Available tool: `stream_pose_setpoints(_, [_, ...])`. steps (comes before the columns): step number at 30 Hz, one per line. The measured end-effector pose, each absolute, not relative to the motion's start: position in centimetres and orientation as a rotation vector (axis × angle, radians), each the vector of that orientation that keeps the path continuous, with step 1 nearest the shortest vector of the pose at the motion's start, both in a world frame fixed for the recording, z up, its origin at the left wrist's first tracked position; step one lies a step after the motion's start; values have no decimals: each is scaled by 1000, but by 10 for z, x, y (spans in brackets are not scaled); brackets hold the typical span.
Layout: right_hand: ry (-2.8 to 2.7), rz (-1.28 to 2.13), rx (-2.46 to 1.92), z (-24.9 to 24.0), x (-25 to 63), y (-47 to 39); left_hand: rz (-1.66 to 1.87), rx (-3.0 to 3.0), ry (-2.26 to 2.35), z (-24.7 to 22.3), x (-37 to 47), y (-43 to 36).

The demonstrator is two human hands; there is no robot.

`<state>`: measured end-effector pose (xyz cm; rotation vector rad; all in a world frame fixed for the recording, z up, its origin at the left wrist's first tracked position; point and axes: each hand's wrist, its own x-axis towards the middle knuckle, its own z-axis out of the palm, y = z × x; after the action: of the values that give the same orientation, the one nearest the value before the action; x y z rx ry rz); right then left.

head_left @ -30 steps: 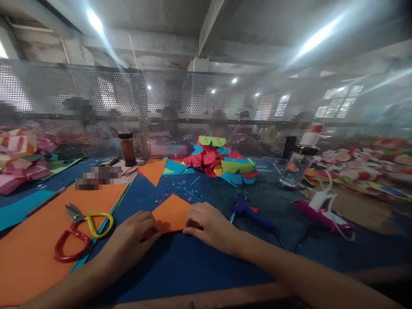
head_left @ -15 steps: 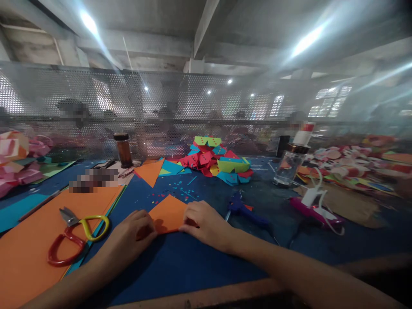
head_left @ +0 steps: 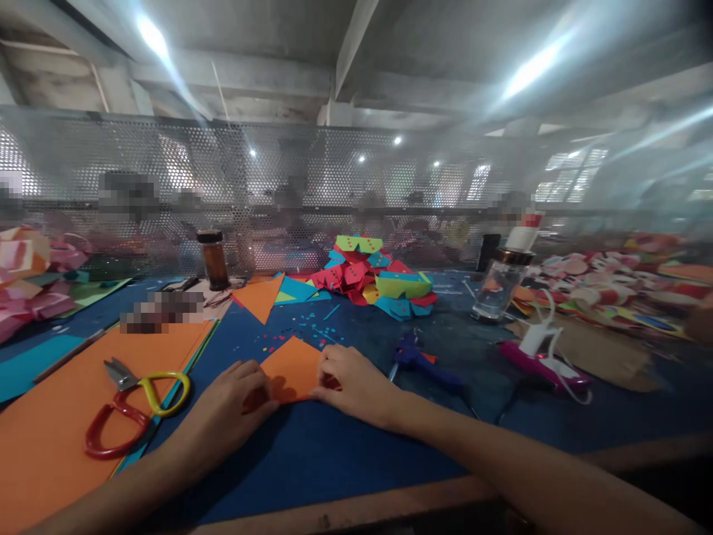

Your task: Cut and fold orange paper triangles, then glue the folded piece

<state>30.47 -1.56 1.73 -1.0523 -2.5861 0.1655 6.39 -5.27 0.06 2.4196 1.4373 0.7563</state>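
Observation:
An orange sheet of paper (head_left: 295, 368) lies on the blue table in front of me, one corner pointing away. My left hand (head_left: 245, 394) grips its near left edge, fingers curled with the thumb pressed down. On its near right edge my right hand (head_left: 345, 383) is closed in a pinch. The paper's side corners are hidden under both hands. Left of my left hand, scissors (head_left: 131, 409) with one red and one yellow handle rest on a stack of orange sheets (head_left: 50, 438). A blue glue gun (head_left: 428, 364) lies to the right of my right hand.
Folded, dotted paper pieces (head_left: 373, 279) are heaped at the back. Small paper bits (head_left: 309, 327) lie before them. A brown bottle (head_left: 214, 260), a clear glass jar (head_left: 495, 286), a pink hole-punch-like tool (head_left: 546, 364) and paper piles (head_left: 601, 282) stand around. A perforated screen (head_left: 301, 171) closes the back.
My left hand has slid slightly to the right along the paper's near edge. My right hand stays almost in place, still pinching.

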Motion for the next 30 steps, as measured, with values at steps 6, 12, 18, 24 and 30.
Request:
stream_pose_setpoints(6, [-2653, 144, -1074, 26, 302, -13, 781, 2331, 1483, 2, 73, -48])
stream_pose_setpoints(12, [-2653, 189, -1064, 23, 301, -13, 832, 2339, 1436, -11, 71, -41])
stream_pose_setpoints(18, [-2631, 273, -1017, 17, 303, -14, 818, 2345, 1455, -17, 70, -39])
stream_pose_setpoints(24, [-2619, 307, -1002, 15, 302, -15, 790, 2316, 1459, -14, 71, -41])
stream_pose_setpoints(30, [-2622, 306, -1006, 17, 300, -16, 845, 2343, 1467, -14, 72, -41])
